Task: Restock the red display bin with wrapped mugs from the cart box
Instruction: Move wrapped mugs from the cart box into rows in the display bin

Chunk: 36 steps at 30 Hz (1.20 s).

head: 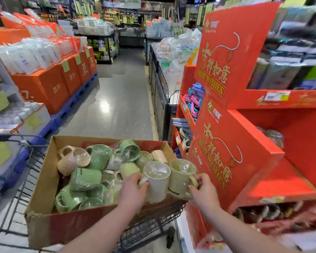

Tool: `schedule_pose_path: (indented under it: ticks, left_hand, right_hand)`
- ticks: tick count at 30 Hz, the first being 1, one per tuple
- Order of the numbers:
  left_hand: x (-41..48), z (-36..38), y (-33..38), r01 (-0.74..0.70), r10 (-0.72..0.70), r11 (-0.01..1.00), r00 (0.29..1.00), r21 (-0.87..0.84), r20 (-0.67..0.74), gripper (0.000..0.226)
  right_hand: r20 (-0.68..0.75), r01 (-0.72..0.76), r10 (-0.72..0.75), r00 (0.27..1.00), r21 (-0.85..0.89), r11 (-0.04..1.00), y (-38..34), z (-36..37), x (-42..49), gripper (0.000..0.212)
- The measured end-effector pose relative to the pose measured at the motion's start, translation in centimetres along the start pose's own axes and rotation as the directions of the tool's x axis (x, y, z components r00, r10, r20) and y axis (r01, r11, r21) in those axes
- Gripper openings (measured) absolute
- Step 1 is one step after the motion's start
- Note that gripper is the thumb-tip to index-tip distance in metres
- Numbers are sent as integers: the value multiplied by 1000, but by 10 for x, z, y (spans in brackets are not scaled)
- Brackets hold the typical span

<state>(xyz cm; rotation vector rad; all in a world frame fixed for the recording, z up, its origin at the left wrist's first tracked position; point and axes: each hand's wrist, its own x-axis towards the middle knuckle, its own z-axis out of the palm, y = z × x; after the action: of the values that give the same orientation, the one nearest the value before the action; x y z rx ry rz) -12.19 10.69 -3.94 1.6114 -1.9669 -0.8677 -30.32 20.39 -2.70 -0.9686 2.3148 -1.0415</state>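
A cardboard box (44,181) on the wire cart holds several plastic-wrapped mugs, green and cream. My left hand (133,190) grips the handle of a pale wrapped mug (157,181) at the box's right end. My right hand (202,190) pinches the handle of a cream-green wrapped mug (181,174) beside it. Both mugs are upright, just above the box's right edge. The red display bin (281,190) stands to the right, its tiers open; several mugs show blurred in its lowest opening (266,212).
The wire cart (13,203) carries the box at the lower left. The red display's side panel (215,161) is right next to the box. Orange pallet displays line the left of the aisle (113,99). A dark wire rack (161,99) with bagged goods stands ahead right.
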Motion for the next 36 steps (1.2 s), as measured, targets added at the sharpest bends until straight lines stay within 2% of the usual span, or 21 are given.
schedule_pose_path:
  ticks: [5,8,11,14,19,23,27,32,36]
  left_hand:
    - [-53,30,31,-72,71,997,996,23,53,10]
    - [-86,54,47,-126,122,991,987,38,101,12]
    - [-119,81,66,-150,151,988,976,-20,154,11]
    - [-151,106,88,-178,183,983,959,-46,215,22]
    - [-192,141,122,-271,285,958,915,-88,286,17]
    - [-208,164,144,-317,320,946,885,-67,338,26]
    - [-214,188,166,-351,350,934,851,-72,391,16]
    - [-217,223,197,-377,386,920,823,-109,416,28]
    - [-208,255,225,-385,400,914,791,-131,462,25]
  right_hand:
    - [-64,-60,60,996,0,998,51,-47,-38,21]
    - [-78,-110,111,991,13,994,85,-79,-64,19]
    - [-102,-141,145,984,46,989,119,-113,-90,15]
    - [-141,-178,188,972,81,981,148,-147,-114,13]
    - [-236,-255,275,932,112,961,190,-192,-143,14]
    - [-286,-283,311,906,135,950,214,-217,-158,14]
    - [-333,-306,343,878,159,938,231,-239,-165,15]
    - [-380,-335,382,842,187,924,250,-268,-161,14]
    - [-420,-361,417,806,210,909,266,-292,-143,14]
